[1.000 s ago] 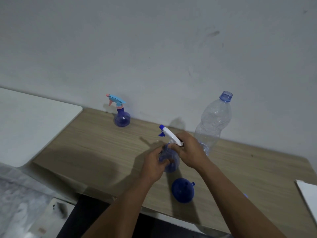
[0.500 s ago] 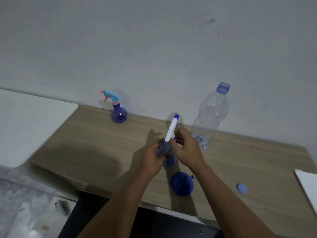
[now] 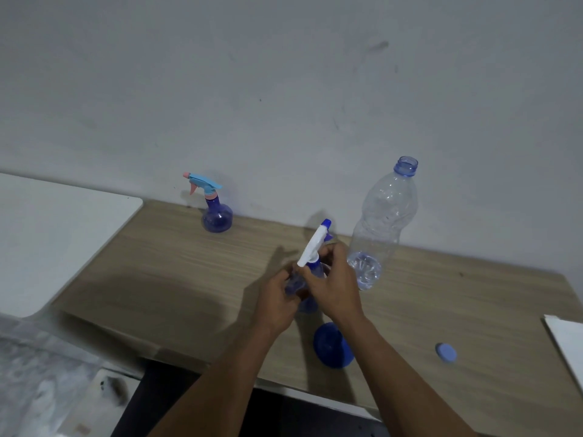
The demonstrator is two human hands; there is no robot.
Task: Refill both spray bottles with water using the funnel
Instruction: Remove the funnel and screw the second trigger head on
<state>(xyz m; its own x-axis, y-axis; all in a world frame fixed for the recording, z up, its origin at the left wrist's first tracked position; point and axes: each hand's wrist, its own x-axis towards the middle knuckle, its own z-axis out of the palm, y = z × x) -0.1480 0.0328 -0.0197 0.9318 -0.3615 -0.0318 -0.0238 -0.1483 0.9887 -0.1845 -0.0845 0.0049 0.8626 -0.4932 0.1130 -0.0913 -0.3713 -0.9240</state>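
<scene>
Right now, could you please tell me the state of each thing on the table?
Near spray bottle: held by left hand.
White spray head: at its neck, gripped by right hand; looseness unclear.
Far spray bottle: upright, head on.
Water bottle: upright, uncapped, little water inside.
Cap: loose on table.
Funnel: lying on table, unused.

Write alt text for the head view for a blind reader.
Over a wooden table, the left hand grips a blue spray bottle while the right hand holds its white trigger head. A blue funnel, an uncapped water bottle and a second spray bottle sit nearby.
</scene>
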